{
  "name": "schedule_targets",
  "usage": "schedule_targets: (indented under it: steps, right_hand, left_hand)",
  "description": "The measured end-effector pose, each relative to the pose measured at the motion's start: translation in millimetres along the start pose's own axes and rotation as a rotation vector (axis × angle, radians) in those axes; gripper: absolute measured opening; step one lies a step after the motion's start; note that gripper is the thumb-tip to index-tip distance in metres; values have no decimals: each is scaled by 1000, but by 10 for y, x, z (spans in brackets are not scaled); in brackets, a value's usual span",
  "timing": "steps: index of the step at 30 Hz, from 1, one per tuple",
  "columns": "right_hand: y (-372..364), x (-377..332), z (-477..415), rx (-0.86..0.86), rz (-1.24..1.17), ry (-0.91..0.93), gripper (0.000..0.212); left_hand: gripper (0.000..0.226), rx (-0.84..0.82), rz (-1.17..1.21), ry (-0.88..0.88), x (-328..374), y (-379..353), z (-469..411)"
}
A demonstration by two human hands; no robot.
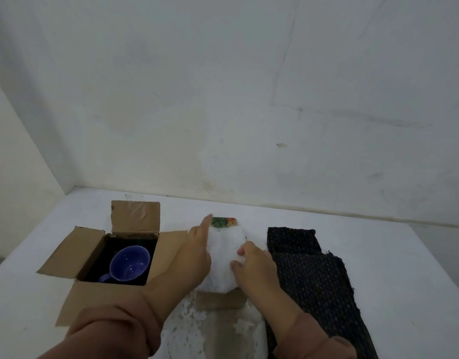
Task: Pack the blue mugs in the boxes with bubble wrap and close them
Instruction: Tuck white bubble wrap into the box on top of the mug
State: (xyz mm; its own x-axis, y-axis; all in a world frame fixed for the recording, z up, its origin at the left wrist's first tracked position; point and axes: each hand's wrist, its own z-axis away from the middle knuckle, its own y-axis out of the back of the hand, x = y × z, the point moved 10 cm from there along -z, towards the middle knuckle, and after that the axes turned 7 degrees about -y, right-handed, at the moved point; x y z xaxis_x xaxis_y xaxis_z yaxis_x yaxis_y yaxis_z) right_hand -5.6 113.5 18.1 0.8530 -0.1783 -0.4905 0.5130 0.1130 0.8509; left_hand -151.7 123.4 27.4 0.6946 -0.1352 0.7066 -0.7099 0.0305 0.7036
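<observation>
Left hand point(194, 252), fingers straight, braces white bubble-wrap bundle point(223, 250) at its 9 o'clock. Right hand point(254, 265) pinches it at 3 o'clock, likely tucking wrap snug.

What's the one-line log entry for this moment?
left hand presses wrap | right hand grips wrap | wrap over middle box | mug in left box, flaps open | dark sheets right

Glossy blue mug point(130, 263) in matt cardboard box point(91, 251); white bubble wrap point(223, 257) knobbly, dark sheet point(308, 270) rough-textured.
</observation>
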Motion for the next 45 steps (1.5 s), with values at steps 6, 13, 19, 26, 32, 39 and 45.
schedule_targets:
  steps: [6,13,19,26,32,39,45]
  right_hand:
    - [33,-120,89,29,333,122,33]
    - [-231,-240,-8,-310,626,327,74]
    - [-352,-222,-100,-458,847,342,86]
    - [-541,-230,-99,-406,865,328,74]
    - [-354,-225,-103,-547,731,277,75]
    - [-504,-174,-90,-447,918,300,75]
    - [-552,-215,-111,-432,888,287,78]
  left_hand:
    - [34,36,-710,-363,246,61,113]
    - [58,-403,-782,-286,92,-253,106]
    - [60,-502,-911,-260,91,-397,29]
    - [63,-557,-1001,-205,146,-516,2]
    - [77,-536,-839,-180,109,-463,64]
    - [88,-677,-882,-146,2,-527,62]
    - [90,-662,-1022,-177,14,-592,45]
